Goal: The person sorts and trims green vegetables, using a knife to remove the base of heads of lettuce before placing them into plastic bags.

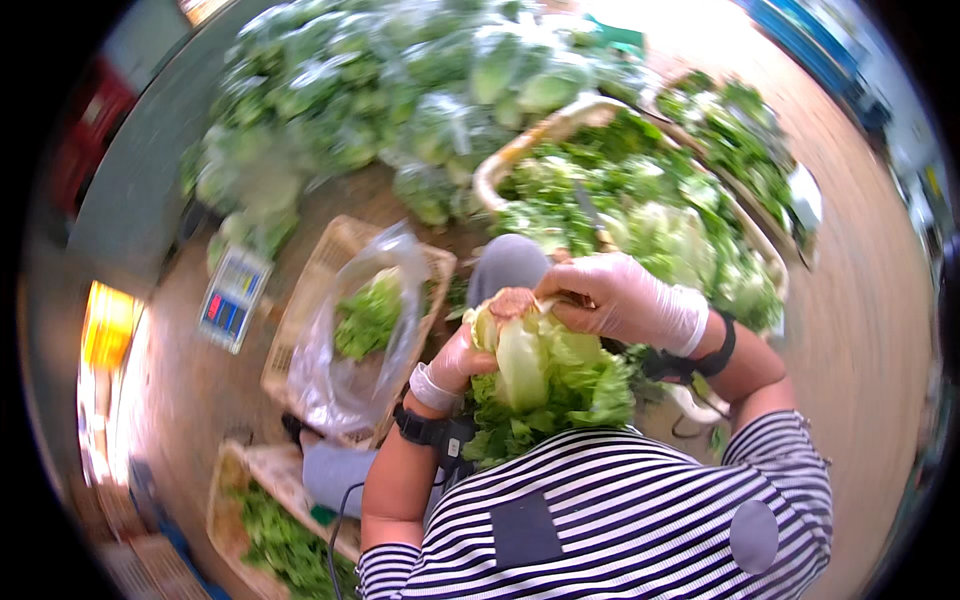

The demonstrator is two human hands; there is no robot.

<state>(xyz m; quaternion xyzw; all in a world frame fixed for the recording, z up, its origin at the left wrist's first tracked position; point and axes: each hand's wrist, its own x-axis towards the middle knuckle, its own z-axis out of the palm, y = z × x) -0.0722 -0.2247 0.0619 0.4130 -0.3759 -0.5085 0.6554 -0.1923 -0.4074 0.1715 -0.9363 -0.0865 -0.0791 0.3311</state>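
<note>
A head of leafy lettuce (545, 390) hangs with its leaves toward my body and its brownish cut stem end (512, 302) upward. My left hand (462, 362), in a thin clear glove, is closed around its side near the stem. My right hand (622, 298), gloved too, has its fingers pinched on an outer leaf beside the stem. Just beyond the right hand a knife (588, 206) shows its blade and a yellowish handle above the leaves; whether that hand touches it I cannot tell.
A large pale tub (486, 186) of loose leaves stands ahead, with another leaf-filled container (735, 150) behind it. Bagged lettuce heads (340, 90) are piled at the far left. A crate (285, 335) holds an open plastic bag with lettuce, near a scale (236, 298). Another leaf crate (222, 500) stands lower left.
</note>
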